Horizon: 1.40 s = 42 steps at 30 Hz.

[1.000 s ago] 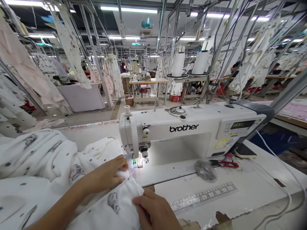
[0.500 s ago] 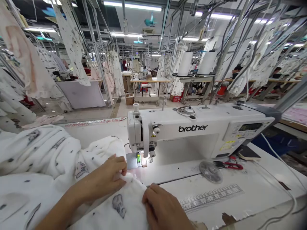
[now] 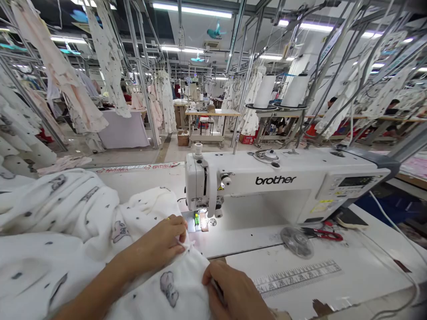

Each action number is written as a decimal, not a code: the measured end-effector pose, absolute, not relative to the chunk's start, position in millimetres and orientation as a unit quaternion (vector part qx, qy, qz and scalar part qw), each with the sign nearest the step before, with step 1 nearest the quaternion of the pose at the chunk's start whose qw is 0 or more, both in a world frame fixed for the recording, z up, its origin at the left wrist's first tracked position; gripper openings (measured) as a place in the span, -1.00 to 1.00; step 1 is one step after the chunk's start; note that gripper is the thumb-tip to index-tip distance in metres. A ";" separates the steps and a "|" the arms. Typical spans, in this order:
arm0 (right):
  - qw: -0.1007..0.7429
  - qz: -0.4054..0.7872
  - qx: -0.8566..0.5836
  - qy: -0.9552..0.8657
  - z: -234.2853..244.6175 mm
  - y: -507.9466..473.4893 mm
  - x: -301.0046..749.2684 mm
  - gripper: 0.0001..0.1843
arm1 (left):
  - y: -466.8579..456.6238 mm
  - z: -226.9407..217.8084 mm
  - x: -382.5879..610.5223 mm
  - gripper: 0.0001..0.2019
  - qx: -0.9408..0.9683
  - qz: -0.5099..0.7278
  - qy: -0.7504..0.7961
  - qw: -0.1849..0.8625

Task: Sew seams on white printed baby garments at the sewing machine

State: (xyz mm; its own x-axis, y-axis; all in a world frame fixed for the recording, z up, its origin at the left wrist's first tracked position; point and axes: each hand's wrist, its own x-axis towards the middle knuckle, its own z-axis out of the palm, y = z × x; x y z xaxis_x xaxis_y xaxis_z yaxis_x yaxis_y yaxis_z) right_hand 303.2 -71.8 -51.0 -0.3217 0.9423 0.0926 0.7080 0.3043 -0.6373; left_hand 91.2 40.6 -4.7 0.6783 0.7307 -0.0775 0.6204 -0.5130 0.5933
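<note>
A white printed fabric [image 3: 83, 231] with small grey animal motifs lies heaped over the left of the sewing table. My left hand [image 3: 160, 244] pinches its edge just in front of the presser foot [image 3: 200, 220] of the white Brother sewing machine [image 3: 283, 182]. My right hand [image 3: 233, 293] grips the same fabric's near edge at the bottom of the view, fingers curled over it. The needle area is lit by the machine's lamp.
Red-handled snips [image 3: 322, 234] and a clear round disc [image 3: 296, 242] lie on the table [image 3: 333, 284] right of the needle, near a printed ruler strip [image 3: 296, 278]. Two thread cones [image 3: 280, 91] stand behind the machine. Garments hang on overhead racks; other workstations sit beyond.
The view has shifted so the machine sits further right. Both hands stay on the fabric edge, and my right hand has slid slightly rightward along it.
</note>
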 end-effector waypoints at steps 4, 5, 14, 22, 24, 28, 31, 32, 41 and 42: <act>0.224 0.242 -0.531 -0.780 -55.3 -74.1 306.7 -0.74 | 37.5 -5.2 94.1 -0.82 0.857 0.069 0.420 0.289; 0.221 0.240 -0.535 -0.780 -53.9 -74.3 307.0 -0.72 | 37.0 -5.1 93.8 -0.88 0.859 0.066 0.422 0.283; 0.353 0.247 -0.527 -0.733 -3.4 -42.7 265.3 -0.66 | 33.2 13.3 82.0 -0.91 0.870 0.083 0.393 0.286; 0.427 0.388 -0.495 -0.650 -12.5 -43.4 260.7 -0.92 | 19.8 38.5 61.3 -0.94 0.857 0.141 0.355 0.347; 0.463 0.415 -0.469 -0.627 -12.4 -47.1 262.6 -0.89 | 16.1 40.2 59.9 -0.91 0.857 0.130 0.352 0.353; 0.481 0.434 -0.478 -0.593 -15.1 -50.5 264.0 -0.91 | 12.6 40.6 65.9 -0.74 0.858 0.095 0.344 0.370; 0.487 0.417 -0.483 -0.596 -18.7 -51.9 264.5 -0.91 | 13.4 38.5 74.3 -0.75 0.853 0.066 0.360 0.371; 0.491 0.414 -0.479 -0.598 -19.5 -52.4 264.8 -0.90 | 14.0 37.3 76.8 -0.82 0.853 0.063 0.365 0.368; 0.494 0.549 -0.427 -0.522 -38.1 -52.9 263.5 -0.81 | 14.2 32.3 86.0 -0.85 0.826 0.129 0.346 0.426; 0.491 0.570 -0.416 -0.510 -40.1 -53.4 264.6 -0.75 | 14.0 31.8 86.0 -0.84 0.826 0.128 0.339 0.432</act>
